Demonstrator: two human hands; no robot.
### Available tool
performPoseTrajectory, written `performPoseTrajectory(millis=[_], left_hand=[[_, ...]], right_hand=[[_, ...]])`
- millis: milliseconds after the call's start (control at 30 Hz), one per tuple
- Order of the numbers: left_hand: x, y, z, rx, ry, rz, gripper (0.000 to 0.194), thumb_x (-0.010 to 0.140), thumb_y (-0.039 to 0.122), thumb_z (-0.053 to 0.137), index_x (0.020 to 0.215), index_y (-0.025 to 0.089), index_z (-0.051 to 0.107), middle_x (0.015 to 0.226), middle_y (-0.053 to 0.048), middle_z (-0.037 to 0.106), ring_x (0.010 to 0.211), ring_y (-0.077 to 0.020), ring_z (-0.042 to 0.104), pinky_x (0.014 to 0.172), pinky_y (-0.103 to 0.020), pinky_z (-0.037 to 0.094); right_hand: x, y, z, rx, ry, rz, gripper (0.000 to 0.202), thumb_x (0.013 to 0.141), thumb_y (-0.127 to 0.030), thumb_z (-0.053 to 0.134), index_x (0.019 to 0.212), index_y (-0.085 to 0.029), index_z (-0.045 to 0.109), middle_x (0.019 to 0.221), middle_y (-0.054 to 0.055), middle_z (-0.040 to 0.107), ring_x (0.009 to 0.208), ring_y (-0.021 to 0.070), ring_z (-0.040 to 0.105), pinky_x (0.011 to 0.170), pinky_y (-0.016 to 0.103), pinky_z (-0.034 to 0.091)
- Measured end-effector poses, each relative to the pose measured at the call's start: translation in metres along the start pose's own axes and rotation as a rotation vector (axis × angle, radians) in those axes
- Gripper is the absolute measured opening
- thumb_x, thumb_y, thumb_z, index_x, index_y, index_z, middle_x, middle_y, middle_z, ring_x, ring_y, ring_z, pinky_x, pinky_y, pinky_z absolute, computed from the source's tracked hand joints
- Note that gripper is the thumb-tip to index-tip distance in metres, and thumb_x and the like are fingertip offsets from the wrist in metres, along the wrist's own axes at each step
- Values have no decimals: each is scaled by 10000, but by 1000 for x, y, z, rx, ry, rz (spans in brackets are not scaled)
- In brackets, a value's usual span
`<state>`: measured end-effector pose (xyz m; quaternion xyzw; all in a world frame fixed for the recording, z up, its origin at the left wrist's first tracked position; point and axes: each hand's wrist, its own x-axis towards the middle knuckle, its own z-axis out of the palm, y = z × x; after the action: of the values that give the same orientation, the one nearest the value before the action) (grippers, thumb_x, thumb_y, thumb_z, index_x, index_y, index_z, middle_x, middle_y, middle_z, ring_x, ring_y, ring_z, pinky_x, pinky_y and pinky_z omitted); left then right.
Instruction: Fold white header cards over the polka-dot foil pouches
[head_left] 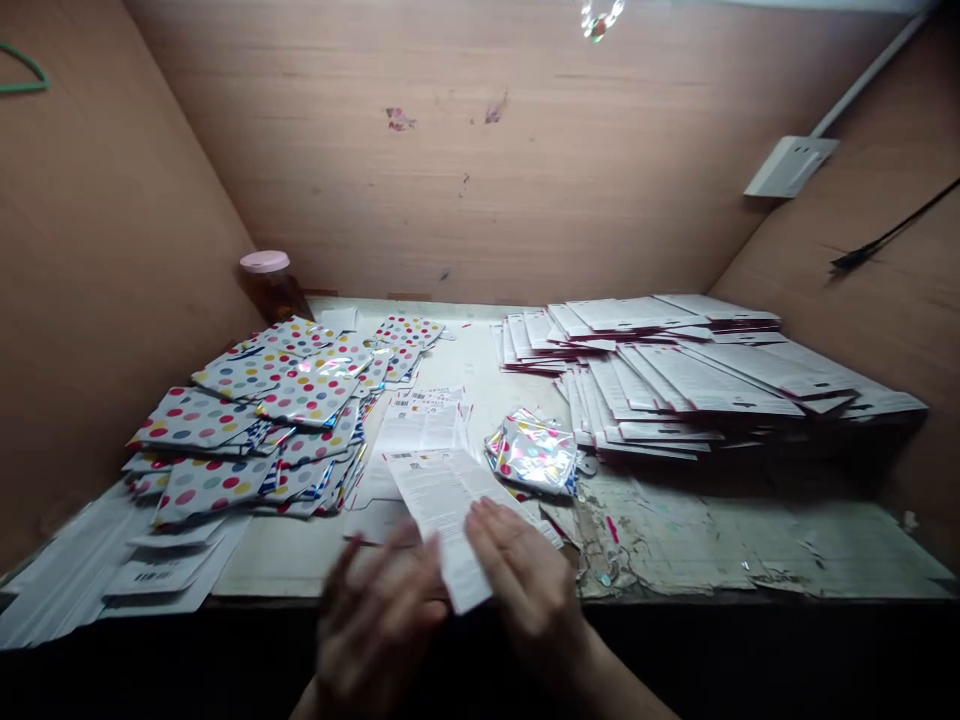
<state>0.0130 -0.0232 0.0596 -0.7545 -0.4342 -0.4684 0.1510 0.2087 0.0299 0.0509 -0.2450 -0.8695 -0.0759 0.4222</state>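
Observation:
A white printed card (442, 510) with fine text and a folded-looking panel lies tilted at the front edge of the table. My right hand (525, 570) grips it, fingers together over its right side. Motion smears my left hand (379, 610), which is beside the card's lower left edge; whether it touches the card is unclear. Behind the card lie more printed cards (420, 425) with barcodes. Just beyond my right hand sits a small pile of shiny polka-dot packets (536, 452).
Polka-dot packets (217, 485) are heaped at the left, beside white cards (161, 565) at the table's edge. Stacked white cards (705, 380) fill the back right. A pink-lidded jar (274, 285) stands in the back left corner. Wooden panels (465, 150) enclose three sides.

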Motion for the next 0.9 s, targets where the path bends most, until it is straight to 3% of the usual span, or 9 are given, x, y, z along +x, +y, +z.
performPoseTrajectory(millis=[100,167,267,367,467,600,700,800,900], left_hand=[[10,-34,10,196,151,-442,661,862,362,594,1457,199,360,1432,-129,465,1318,-313,431,1088,-485,350],[3,-62,22,313,-98,-631,667,870,556,475,1360,104,482,1393,-201,460,1321,-357,392,1093,-506,321],[-15,-90,43,451,-445,-767,904,749,717,438,1326,25,504,1385,-245,439,1293,-420,350,1068,-541,307],[-19,-94,55,560,-538,-869,969,673,747,478,1354,58,479,1330,-221,456,1221,-431,374,1014,-542,324],[-6,-93,53,573,-555,-994,937,647,736,514,1332,97,484,1239,-220,481,1141,-446,421,964,-555,335],[13,-105,42,210,-270,-1247,775,448,569,729,1079,143,585,1217,-236,507,1236,-543,317,1024,-672,182],[16,-106,33,-36,-26,-1273,534,495,525,717,880,198,544,1104,-177,583,1219,-482,412,1046,-638,238],[15,-81,31,-265,148,-1253,496,703,613,564,1005,231,472,1017,-90,646,1032,-306,617,924,-472,473],[12,-34,38,-457,264,-1271,549,766,612,538,1145,235,414,1080,-94,667,1004,-254,661,822,-378,542]], right_hand=[[5,55,-47,-129,111,-41,454,935,-121,452,1381,-37,460,1265,200,625,1276,318,511,987,481,500],[-1,108,-84,-391,92,24,446,914,-45,454,1352,-98,515,1245,153,650,1240,285,544,1006,451,472],[-17,195,-128,-733,-129,276,360,930,-73,419,1212,-132,634,1192,108,686,1170,291,561,1002,462,433],[-31,261,-151,-798,-314,436,362,912,-96,381,1098,-146,687,1131,106,705,1129,301,555,977,475,430],[-37,279,-154,-802,-343,479,443,842,-67,373,1207,-102,623,1259,163,630,1171,354,514,995,608,365],[-32,222,-128,-694,-231,459,543,885,-163,411,1426,-127,406,1476,166,411,1313,384,368,1053,638,280],[-32,142,-90,-287,-122,393,445,923,-245,464,1365,-195,486,1363,151,509,1243,343,450,1030,558,378],[-33,55,-50,268,-103,509,320,928,-253,509,1239,-267,585,1272,111,568,1175,282,538,959,442,488],[-27,-13,-18,911,-3,786,256,971,-298,457,1166,-293,623,1148,72,641,1047,217,628,875,330,540]])
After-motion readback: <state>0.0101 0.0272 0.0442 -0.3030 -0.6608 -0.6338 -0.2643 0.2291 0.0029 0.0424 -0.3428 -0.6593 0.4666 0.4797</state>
